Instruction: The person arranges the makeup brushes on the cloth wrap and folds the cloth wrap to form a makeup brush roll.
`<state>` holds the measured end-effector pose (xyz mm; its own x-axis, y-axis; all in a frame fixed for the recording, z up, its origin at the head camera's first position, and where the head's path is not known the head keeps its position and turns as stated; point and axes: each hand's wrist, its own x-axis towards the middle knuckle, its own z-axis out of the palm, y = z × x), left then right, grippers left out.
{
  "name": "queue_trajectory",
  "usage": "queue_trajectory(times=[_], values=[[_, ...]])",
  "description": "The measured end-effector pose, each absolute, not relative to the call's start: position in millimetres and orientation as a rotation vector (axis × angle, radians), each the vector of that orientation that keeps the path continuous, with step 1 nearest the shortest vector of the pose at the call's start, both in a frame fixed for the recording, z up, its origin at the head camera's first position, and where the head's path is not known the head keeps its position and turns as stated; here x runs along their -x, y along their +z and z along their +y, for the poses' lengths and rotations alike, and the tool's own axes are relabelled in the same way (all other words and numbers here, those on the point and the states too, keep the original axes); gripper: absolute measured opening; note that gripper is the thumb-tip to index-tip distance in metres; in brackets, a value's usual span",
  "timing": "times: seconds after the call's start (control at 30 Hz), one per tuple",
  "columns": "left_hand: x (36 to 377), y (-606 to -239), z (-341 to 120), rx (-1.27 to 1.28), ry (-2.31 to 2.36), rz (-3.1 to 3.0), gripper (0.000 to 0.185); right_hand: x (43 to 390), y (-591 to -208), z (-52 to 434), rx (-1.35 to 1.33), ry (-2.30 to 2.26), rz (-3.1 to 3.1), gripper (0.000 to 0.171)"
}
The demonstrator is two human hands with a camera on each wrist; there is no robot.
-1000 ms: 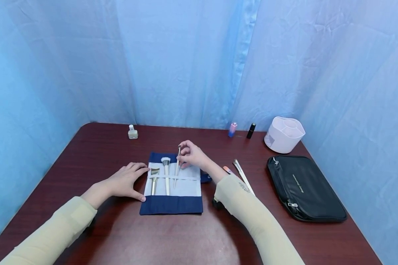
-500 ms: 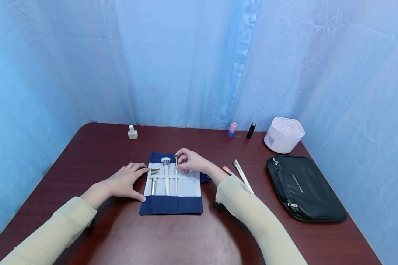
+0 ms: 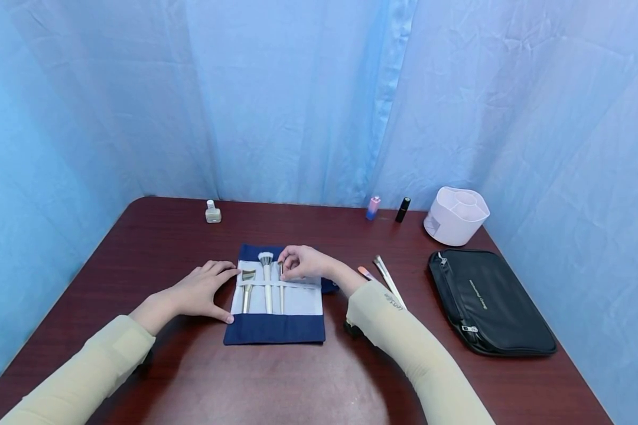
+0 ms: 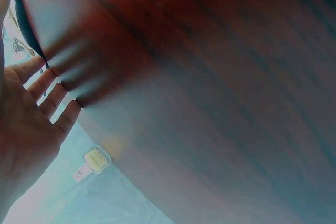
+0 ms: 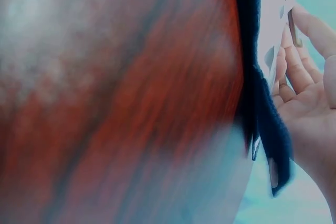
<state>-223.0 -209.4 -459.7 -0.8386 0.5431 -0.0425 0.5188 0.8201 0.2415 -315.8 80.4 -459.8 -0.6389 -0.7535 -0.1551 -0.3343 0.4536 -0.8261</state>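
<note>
Right hand [image 3: 304, 264] fingers pinching thin brush [image 3: 281, 288] in brush roll [image 3: 276, 328], left hand [image 3: 202, 289] fingers flat, relaxed, beside roll's edge on desk [image 3: 154, 248]

we see: brush roll [image 3: 274, 328] navy, white lining | table [image 3: 154, 248] dark red-brown | pouch [image 3: 489, 301] black | organizer [image 3: 455, 216] white | curtain [image 3: 298, 100] light blue | sleeves [image 3: 404, 336] beige

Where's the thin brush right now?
In the head view the thin brush sits in the brush roll at table centre, right of the two bigger brushes, its top pinched by the right hand.
</note>
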Motion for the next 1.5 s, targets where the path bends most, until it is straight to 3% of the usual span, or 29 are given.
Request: queue_trajectory(times=[0.2, 0.57, 1.0, 1.5], values=[[224, -459, -208, -0.843, 0.322, 2.887, 0.109, 314, -460, 80, 0.95, -1.028, 2.217, 0.019], [222, -457, -208, -0.848, 0.332, 2.881, 0.108, 307, -424, 90, 1.028, -0.973, 2.341, 0.03], [223, -455, -208, -0.873, 0.338, 2.899, 0.107, 291, -367, 158, 1.088, -0.928, 2.703, 0.024], [222, -455, -208, -0.863, 0.339, 2.893, 0.107, 272, -403, 238, 0.902, -0.744, 2.815, 0.021]])
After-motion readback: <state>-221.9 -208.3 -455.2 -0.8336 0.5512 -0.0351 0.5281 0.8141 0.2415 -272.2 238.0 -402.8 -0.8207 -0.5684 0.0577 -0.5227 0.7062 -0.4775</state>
